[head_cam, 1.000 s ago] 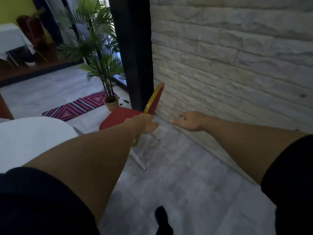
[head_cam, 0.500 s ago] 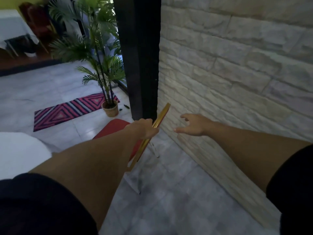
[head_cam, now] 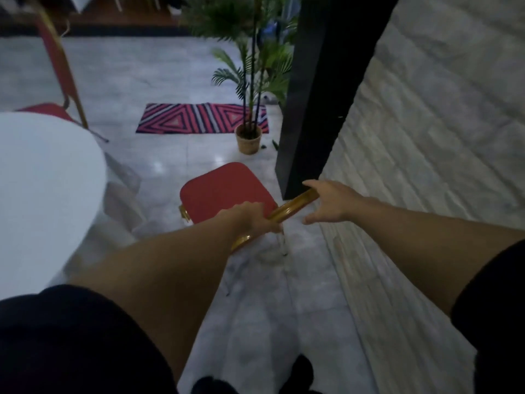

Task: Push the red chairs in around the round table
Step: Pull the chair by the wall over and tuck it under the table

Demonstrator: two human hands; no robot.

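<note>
A red chair (head_cam: 224, 191) with a gold frame stands on the floor in front of me, its seat facing away. My left hand (head_cam: 251, 218) is closed on the gold top rail of the backrest. My right hand (head_cam: 331, 201) touches the rail's right end with fingers spread, not wrapped around it. The round table (head_cam: 48, 177) with its white cloth fills the left side, a gap of floor between it and this chair. A second red chair (head_cam: 55, 81) stands beyond the table at the upper left.
A black pillar (head_cam: 318, 95) and a pale stone wall (head_cam: 426, 137) run close along the right of the chair. A potted palm (head_cam: 250, 132) and a striped pink rug (head_cam: 199, 118) lie ahead on the grey tile floor.
The view has swung left and down, bringing the table and second chair into sight. My right hand moved from the air beside the chair onto the rail's right end. My left hand kept its grip.
</note>
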